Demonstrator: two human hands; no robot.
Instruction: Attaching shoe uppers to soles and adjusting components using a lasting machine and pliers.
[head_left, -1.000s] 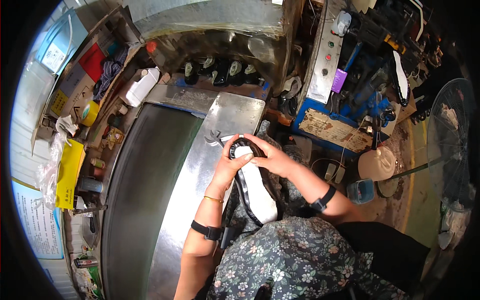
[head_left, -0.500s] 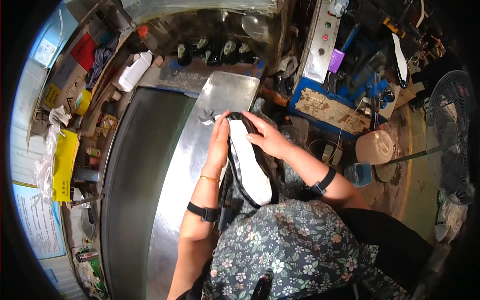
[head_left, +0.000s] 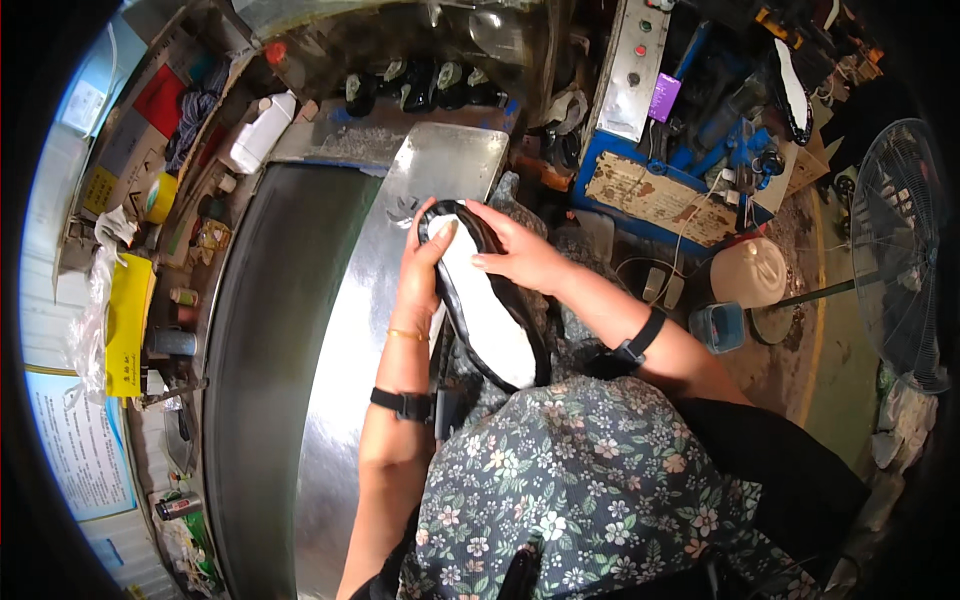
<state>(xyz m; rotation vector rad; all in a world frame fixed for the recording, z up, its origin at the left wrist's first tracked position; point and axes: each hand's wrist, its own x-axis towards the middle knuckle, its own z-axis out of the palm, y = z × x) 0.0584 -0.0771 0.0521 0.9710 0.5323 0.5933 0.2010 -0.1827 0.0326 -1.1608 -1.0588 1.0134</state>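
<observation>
A black shoe upper [head_left: 537, 345] lies over my lap with its underside up, a long white insole [head_left: 490, 300] framed by the black edge. Its far end is gripped by both hands. My left hand [head_left: 420, 262] wraps the left side, thumb pressed on the white insole near the tip. On the right side, my right hand [head_left: 520, 255] curls its fingers over the black edge, with the thumb on the insole. Just beyond my left hand, small dark scraps [head_left: 402, 212] lie on the shiny metal plate [head_left: 350, 330].
A dark conveyor belt [head_left: 285, 300] runs along the left. Several black shoes [head_left: 420, 85] stand on the far ledge. To the right are a blue machine [head_left: 650, 190], a plastic jug [head_left: 750, 272], a blue tub [head_left: 718, 327] and a large fan [head_left: 895, 250].
My left thumb has moved from the shoe's edge onto the white insole, and my left fingers now wrap its side. The shoe has shifted slightly up and left in view.
</observation>
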